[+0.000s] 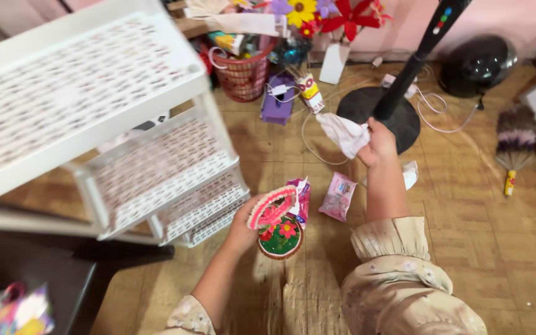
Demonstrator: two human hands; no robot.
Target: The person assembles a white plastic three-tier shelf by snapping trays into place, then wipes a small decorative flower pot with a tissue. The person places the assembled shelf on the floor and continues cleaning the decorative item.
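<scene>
wooden floor (479,236); hands (246,220) grip basket (278,226), cloth (345,133).

A wooden parquet floor (504,248) carries a pink packet (337,196), a purple box (278,102), a red basket (243,75), a fan base (404,121), a feather duster (515,146) and a white rack (175,186).

Single head-worn view, steep downward angle, close over hands (317,186), facing wooden floor (485,236)
</scene>
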